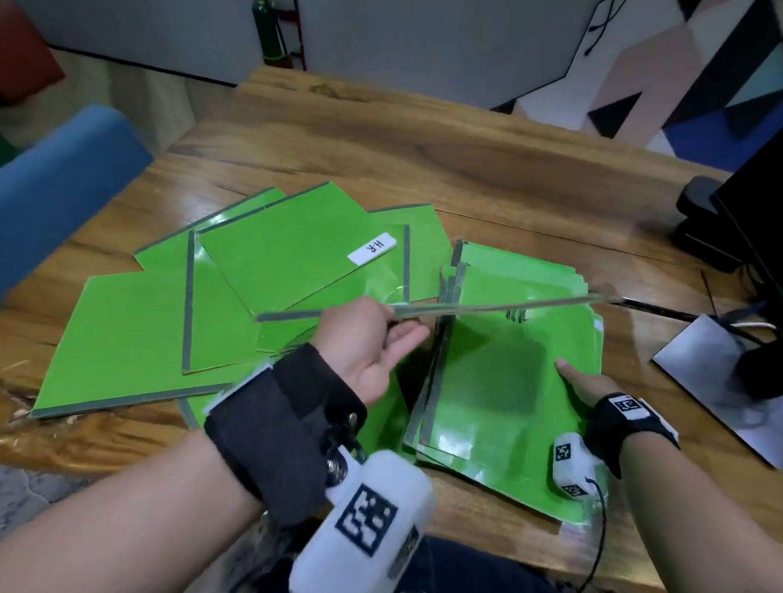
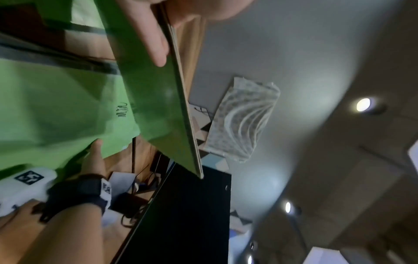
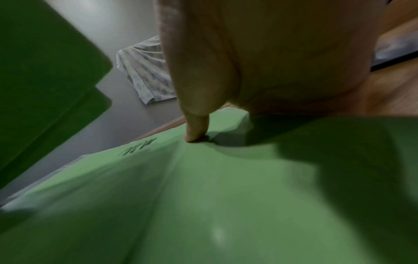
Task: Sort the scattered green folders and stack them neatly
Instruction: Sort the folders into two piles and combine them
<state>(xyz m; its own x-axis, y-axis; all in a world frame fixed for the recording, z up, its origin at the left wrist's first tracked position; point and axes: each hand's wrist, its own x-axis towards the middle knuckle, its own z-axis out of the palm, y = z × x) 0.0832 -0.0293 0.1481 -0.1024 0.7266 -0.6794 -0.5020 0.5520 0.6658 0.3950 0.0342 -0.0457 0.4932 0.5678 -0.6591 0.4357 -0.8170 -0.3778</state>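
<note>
From the head view we see our left hand (image 1: pixel 367 343) pinching a green folder (image 1: pixel 494 308) by one end, held edge-on above the stack (image 1: pixel 498 381) that sits near the right front edge of the wooden table (image 1: pixel 372 129). The left wrist view adds what the head view hides: the thumb lies on the folder's green underside (image 2: pixel 156 100), the fingers on its far face, and the folder's thin layered edge slants over the stack. Our right hand (image 1: pixel 582 383) rests at the stack's right edge; the right wrist view shows a straight fingertip (image 3: pixel 194 132) pressing the top cover beside some printed letters, nothing gripped. More folders (image 1: pixel 164 317) lie fanned and overlapping toward the table's left side, one bearing a white label (image 1: pixel 372 249). A dark monitor (image 1: pixel 767 231) with cables stands at the right edge, and a blue chair (image 1: pixel 44 196) sits off the left edge.
</note>
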